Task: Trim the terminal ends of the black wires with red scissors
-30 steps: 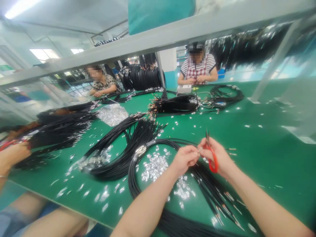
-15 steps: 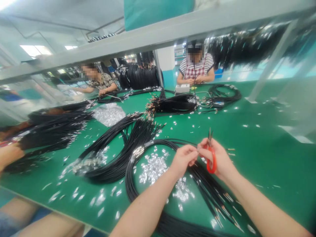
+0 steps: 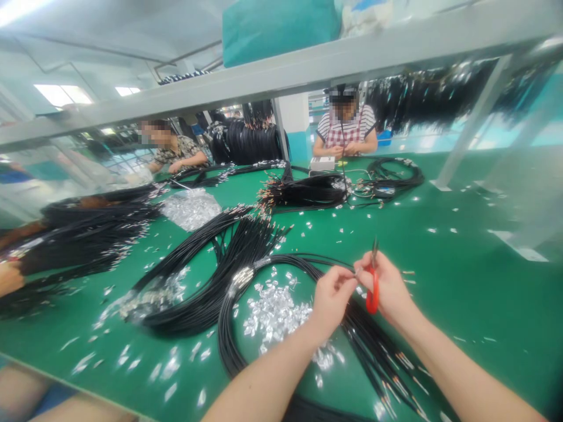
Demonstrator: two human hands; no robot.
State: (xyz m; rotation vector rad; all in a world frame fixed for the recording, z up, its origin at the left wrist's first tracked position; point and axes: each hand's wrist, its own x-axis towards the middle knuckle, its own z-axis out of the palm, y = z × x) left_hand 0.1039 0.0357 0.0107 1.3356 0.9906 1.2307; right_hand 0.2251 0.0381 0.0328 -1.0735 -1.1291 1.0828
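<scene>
My right hand (image 3: 387,287) is closed round a pair of red-handled scissors (image 3: 372,293), whose dark blades point up and away from me. Its thumb and finger also meet my left hand (image 3: 332,293), which pinches the end of a black cable (image 3: 323,262). What lies right between the fingertips is too small to make out. Under both hands runs a coiled bundle of black cables (image 3: 226,328), bound with silvery wrap at the left. Its stripped ends (image 3: 398,381) fan out toward the lower right. Inside the coil lies a pile of small silvery pieces (image 3: 275,310).
More black cable bundles (image 3: 211,281) lie left and farther back on the green table (image 3: 461,293). A clear bag of silvery bits (image 3: 191,208) sits behind them. Two co-workers sit across the table; another person's hand (image 3: 9,278) is at far left. A metal shelf (image 3: 264,82) spans overhead.
The whole view has shifted slightly. My hands stay together at the fingertips, and the scissors have turned a little in my right hand. The hand at far left has moved outward.
</scene>
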